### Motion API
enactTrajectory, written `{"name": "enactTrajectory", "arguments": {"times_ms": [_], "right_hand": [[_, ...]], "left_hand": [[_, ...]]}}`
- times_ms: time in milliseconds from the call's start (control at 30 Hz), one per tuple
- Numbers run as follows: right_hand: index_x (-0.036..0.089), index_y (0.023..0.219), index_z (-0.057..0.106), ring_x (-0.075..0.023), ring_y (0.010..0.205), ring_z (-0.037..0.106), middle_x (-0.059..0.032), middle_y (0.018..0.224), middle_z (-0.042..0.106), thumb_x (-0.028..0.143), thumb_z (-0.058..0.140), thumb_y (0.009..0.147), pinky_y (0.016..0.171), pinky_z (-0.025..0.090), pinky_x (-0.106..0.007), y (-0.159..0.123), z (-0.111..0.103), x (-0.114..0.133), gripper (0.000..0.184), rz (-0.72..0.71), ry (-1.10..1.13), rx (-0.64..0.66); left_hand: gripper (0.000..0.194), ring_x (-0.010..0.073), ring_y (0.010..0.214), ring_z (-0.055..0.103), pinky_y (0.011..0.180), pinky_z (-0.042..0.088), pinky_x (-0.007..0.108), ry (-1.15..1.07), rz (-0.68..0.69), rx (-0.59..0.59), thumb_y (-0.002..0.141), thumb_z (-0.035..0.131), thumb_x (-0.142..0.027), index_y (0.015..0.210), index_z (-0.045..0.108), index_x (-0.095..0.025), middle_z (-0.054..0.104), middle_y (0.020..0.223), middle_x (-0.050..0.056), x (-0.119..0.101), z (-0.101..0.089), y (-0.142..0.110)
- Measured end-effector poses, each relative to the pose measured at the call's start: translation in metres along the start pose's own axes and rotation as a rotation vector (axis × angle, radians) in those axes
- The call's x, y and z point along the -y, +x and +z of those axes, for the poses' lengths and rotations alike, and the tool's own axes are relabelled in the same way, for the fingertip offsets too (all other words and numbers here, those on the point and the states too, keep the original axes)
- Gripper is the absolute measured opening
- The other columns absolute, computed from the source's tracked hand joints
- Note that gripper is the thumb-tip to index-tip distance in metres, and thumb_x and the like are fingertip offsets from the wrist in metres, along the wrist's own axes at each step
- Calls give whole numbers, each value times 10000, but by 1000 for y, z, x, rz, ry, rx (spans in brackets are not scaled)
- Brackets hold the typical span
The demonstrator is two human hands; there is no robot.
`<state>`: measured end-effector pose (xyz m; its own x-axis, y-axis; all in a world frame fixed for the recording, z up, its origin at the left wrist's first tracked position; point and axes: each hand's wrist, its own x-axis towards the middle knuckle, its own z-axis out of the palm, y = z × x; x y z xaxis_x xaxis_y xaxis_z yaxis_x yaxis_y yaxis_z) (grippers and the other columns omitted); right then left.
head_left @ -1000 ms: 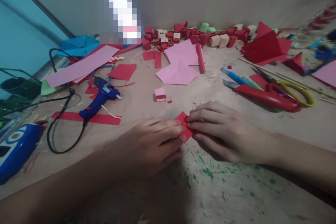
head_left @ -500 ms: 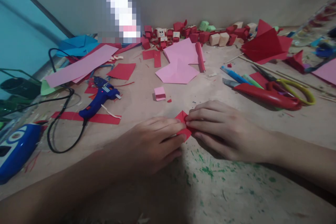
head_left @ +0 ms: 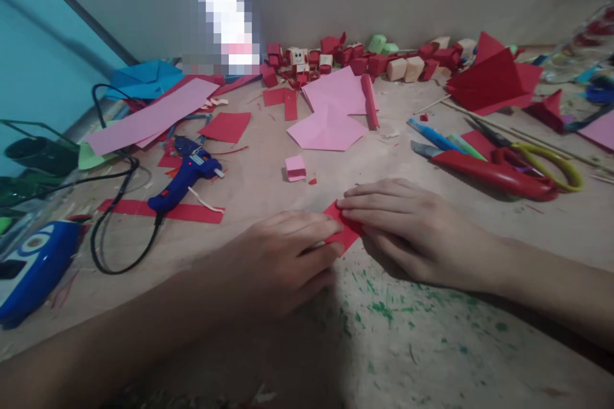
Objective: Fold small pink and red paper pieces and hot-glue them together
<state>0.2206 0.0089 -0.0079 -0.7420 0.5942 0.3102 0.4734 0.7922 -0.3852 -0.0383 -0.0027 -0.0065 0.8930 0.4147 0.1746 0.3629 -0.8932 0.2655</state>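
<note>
A small folded red paper piece (head_left: 344, 232) lies on the tabletop between my two hands. My left hand (head_left: 278, 261) rests on its left side, fingers together and pressing it down. From the right, my right hand (head_left: 407, 230) lays its fingers flat and close together across the paper's top edge. Most of the paper is hidden under the fingers. A little pink folded paper cube (head_left: 294, 168) sits just beyond the hands.
A blue glue gun (head_left: 185, 177) with a black cord lies at the left over a red paper strip (head_left: 158, 209). Pink sheets (head_left: 330, 112), red scraps and a row of small paper cubes (head_left: 378, 61) line the back. Red-handled scissors (head_left: 499, 172) and pens lie at the right.
Both hands stay on the red paper. My right fingers have slid slightly along it, and a bit more of the red piece shows below them.
</note>
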Motion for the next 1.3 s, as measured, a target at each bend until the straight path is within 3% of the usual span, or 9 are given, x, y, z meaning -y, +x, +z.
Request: {"name": "enactTrajectory", "arguments": {"times_ms": [267, 467, 733, 1133, 1300], "right_hand": [[104, 1225, 714, -292, 1205, 644, -112, 1281, 721, 134, 535, 923, 1025, 524, -504, -2, 0, -1, 352, 4, -15, 10], [129, 1176, 738, -298, 1175, 659, -134, 1241, 732, 101, 525, 896, 1007, 539, -510, 0, 2, 0, 353, -18, 5, -32], [99, 1096, 763, -291, 1141, 659, -169, 1194, 734, 92, 533, 909, 981, 542, -459, 4, -1, 2, 297, -27, 25, -40], [166, 913, 750, -281, 1110, 648, -125, 1134, 746, 43, 512, 849, 939, 543, -478, 2, -8, -1, 275, -42, 169, -34], [120, 1060, 746, -277, 1156, 626, -150, 1210, 718, 80, 498, 916, 991, 519, -461, 3, -6, 0, 290, 21, 134, -36]], "left_hand": [[245, 286, 1175, 606, 1021, 504, 465, -31, -27, -3, 1011, 505, -286, 1156, 624, -129, 668, 1239, 151, 1, 1, 0], [313, 277, 1235, 584, 1046, 481, 459, -50, -32, -16, 1011, 503, -294, 1272, 564, -132, 642, 1303, 153, 1, 3, 1], [295, 319, 1239, 575, 990, 487, 497, 23, -15, -39, 1018, 471, -300, 1250, 564, -141, 633, 1295, 162, -1, 8, 2], [343, 300, 1274, 554, 1028, 468, 491, 8, -27, -17, 1020, 485, -311, 1315, 532, -143, 620, 1344, 149, -1, 7, 2], [355, 312, 1248, 563, 1013, 462, 500, 21, -27, -18, 1027, 472, -327, 1314, 526, -126, 626, 1341, 151, 0, 8, 2]]}}
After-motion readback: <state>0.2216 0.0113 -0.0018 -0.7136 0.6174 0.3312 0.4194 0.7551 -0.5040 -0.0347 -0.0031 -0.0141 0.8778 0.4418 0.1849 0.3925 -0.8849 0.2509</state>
